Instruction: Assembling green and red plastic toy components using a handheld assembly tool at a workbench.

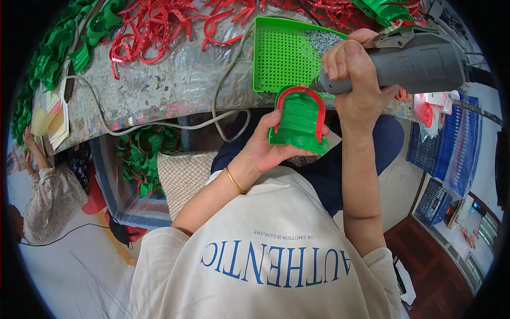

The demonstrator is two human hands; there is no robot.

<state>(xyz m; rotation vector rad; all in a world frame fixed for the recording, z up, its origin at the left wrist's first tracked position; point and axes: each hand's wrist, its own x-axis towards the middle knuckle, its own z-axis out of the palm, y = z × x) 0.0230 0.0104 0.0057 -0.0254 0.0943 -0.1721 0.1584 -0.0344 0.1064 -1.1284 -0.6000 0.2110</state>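
My left hand [261, 142] is closed round a green curved plastic piece [298, 118], holding it just off the table's near edge. A red plastic strip [321, 106] arches over that piece's far end and down both sides. In my right hand [357, 72] is a grey electric screwdriver [417, 63], lying almost level, its tip pointing left. That tip meets or nearly meets the top of the red arch; actual contact is too small to tell. Just beyond the green piece lies a bright green perforated tray [268, 64], with small silvery screws [322, 40] heaped at its right side.
Red strips [154, 32] pile up on the worn table [175, 80], with green pieces [53, 50] at far left. A grey cable [215, 95] loops over the edge. Below left, a bin [125, 210] contains assembled pieces. Another person's hand [34, 146] shows at left; blue crates [446, 143] stand right.
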